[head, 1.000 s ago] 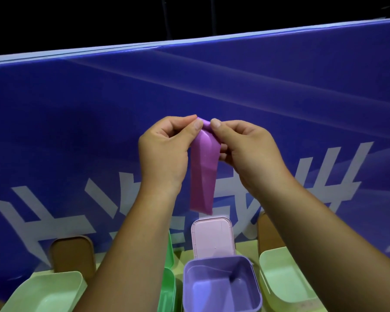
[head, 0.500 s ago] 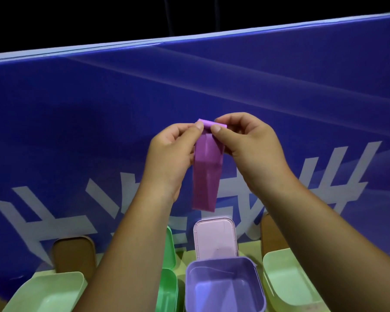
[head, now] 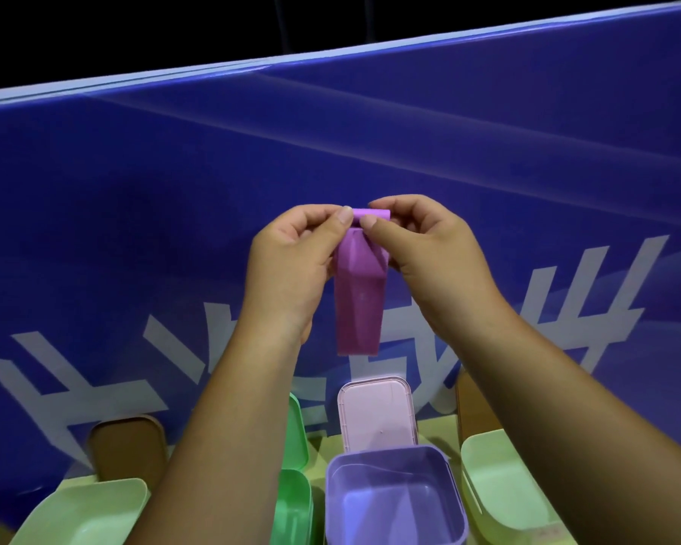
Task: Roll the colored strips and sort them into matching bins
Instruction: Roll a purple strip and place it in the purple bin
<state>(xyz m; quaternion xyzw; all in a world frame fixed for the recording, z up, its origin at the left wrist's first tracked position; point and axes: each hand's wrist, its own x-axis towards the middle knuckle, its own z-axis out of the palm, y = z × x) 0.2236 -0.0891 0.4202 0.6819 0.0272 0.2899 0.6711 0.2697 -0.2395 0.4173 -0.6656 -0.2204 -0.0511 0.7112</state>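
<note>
- Holding the purple strip (head: pixel 360 300) up in the air, both hands are raised in front of the blue panel (head: pixel 174 190), well above the bins.
- The left hand (head: pixel 291 265) pinches the top end of the strip from the left side. Its fingers (head: pixel 345 218) are curled, and the thumb tip presses on the strip just beside the rolled part.
- The right hand (head: pixel 429 253) pinches the same end from the right side. Its fingers (head: pixel 370 223) are also curled on it, with the thumb in front and the other fingers behind.
- The two thumb tips are very near each other at the middle of the strip.
- The top end of the strip is turned into a small roll (head: pixel 374 213), which lies horizontal between the fingertips. The rest hangs straight down with some creases, and its lower edge is free.
- Under the strip stands the purple bin (head: pixel 455 505), open, on the desk (head: pixel 323 446). Its pink lid (head: pixel 376 411) stands upright just behind it.
- Just left of the purple bin is the green bin (head: pixel 291 505), with a green lid (head: pixel 297 426) behind it. The left forearm covers part of both.
- The left pale green bin (head: pixel 83 513) has a brown lid (head: pixel 126 446) behind it, and the right pale green bin (head: pixel 500 485) has a second brown lid (head: pixel 468 403) behind it.
- The panel carries large white characters.
</note>
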